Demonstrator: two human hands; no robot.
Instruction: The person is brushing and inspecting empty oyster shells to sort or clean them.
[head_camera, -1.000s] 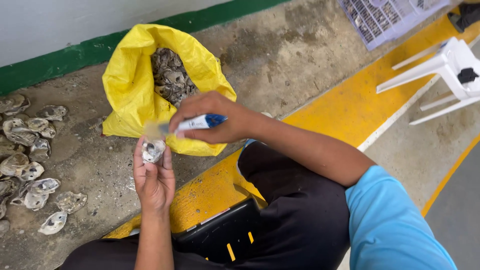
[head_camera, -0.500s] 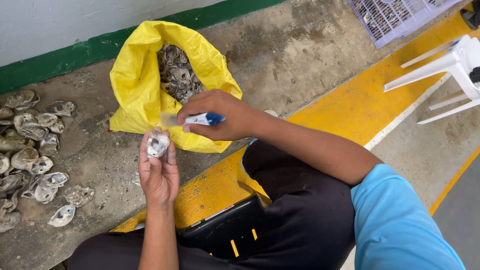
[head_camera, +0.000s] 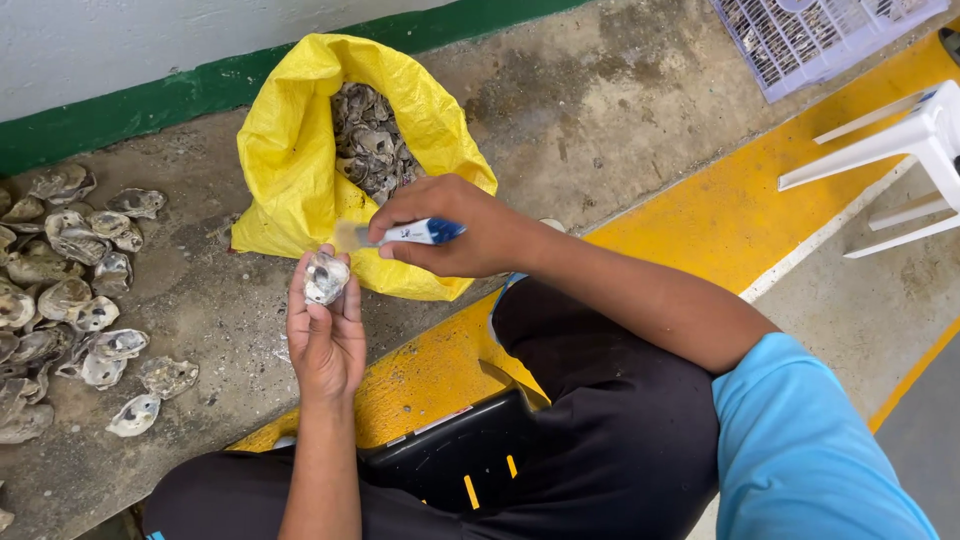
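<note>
My left hand (head_camera: 325, 330) is raised palm up and holds a grey-white oyster shell (head_camera: 325, 277) at its fingertips. My right hand (head_camera: 450, 228) grips a white toothbrush with a blue handle end (head_camera: 415, 234); its bristle end points left and hovers just above the shell. Behind both hands stands an open yellow sack (head_camera: 300, 160) with several dark shells (head_camera: 368, 140) inside.
Several loose shells (head_camera: 70, 300) lie on the concrete at the left. A green-based wall (head_camera: 150, 105) runs behind. A yellow painted strip (head_camera: 700, 220) crosses the floor. A lilac mesh crate (head_camera: 820, 40) and white plastic chair legs (head_camera: 890, 160) stand at the right.
The view has shifted slightly. My hands stay close together with the brush over the shell; the shell looks a little turned in my left fingers.
</note>
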